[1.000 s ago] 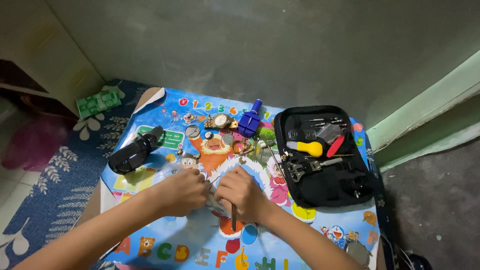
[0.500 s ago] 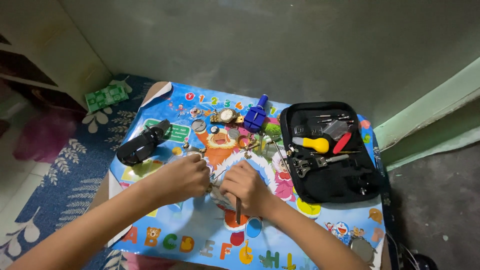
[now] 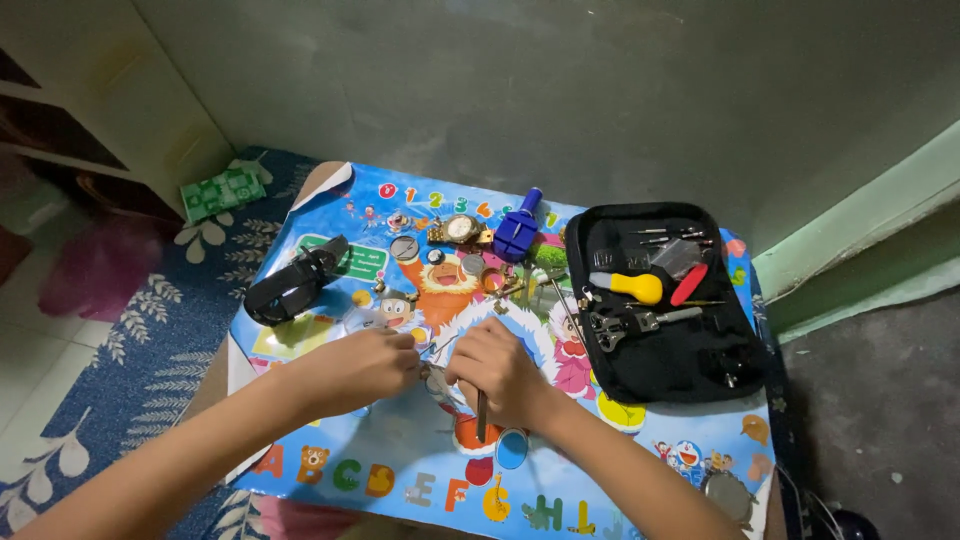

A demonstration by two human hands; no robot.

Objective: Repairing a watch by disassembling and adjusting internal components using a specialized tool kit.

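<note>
Head view is showing the left hand (image 3: 362, 364) and right hand (image 3: 500, 372) pinching a small metal watch part (image 3: 436, 380) mid-table, right also gripping a slim tool (image 3: 481, 428), work seemingly still underway beside the open tool case (image 3: 740, 330).

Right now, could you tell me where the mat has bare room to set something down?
Free: the mat by the near letter row, and the strip between the black strap and left hand. Crowded: around the gold watch, blue tool and tool case.
</note>
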